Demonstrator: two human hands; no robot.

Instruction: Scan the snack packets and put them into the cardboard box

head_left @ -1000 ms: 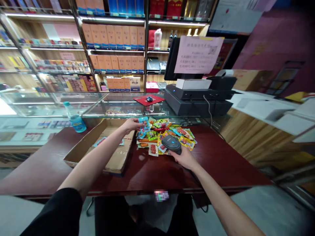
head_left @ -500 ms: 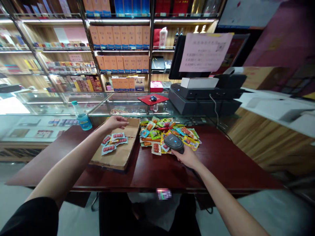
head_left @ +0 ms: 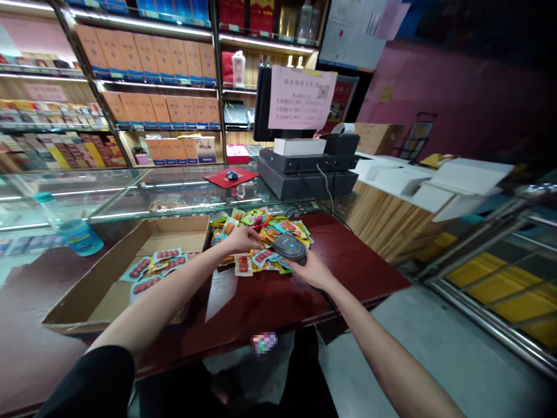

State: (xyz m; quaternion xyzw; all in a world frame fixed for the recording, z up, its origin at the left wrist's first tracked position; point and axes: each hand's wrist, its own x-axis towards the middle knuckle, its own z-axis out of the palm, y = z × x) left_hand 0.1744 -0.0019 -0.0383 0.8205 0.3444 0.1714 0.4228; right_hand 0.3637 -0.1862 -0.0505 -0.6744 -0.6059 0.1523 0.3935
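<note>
My right hand (head_left: 314, 271) is wrapped around the handle of a dark barcode scanner (head_left: 289, 248) with a small blue light on top. The scanner's head hangs over the right part of a pile of small colourful snack packets (head_left: 255, 216) on the dark red table. Over the same pile, left of the scanner, is my left hand (head_left: 242, 239), its fingertips bent together among the packets; whether they grip one is hidden. Left of the pile stands a shallow open cardboard box (head_left: 102, 310). Several sausage packets (head_left: 147, 285) lie inside it, partly behind my left forearm.
A bottle of blue liquid (head_left: 82, 235) stands beyond the box. Behind the table, a glass counter (head_left: 174, 188) carries a red mat with a mouse (head_left: 232, 175), and a cash register (head_left: 304, 177) with a screen. At right are a wooden cabinet (head_left: 391, 223) and metal rails (head_left: 487, 322).
My left hand has moved right, from above the cardboard box to the packet pile. My right hand still holds the scanner over the pile. The view has turned to the right.
</note>
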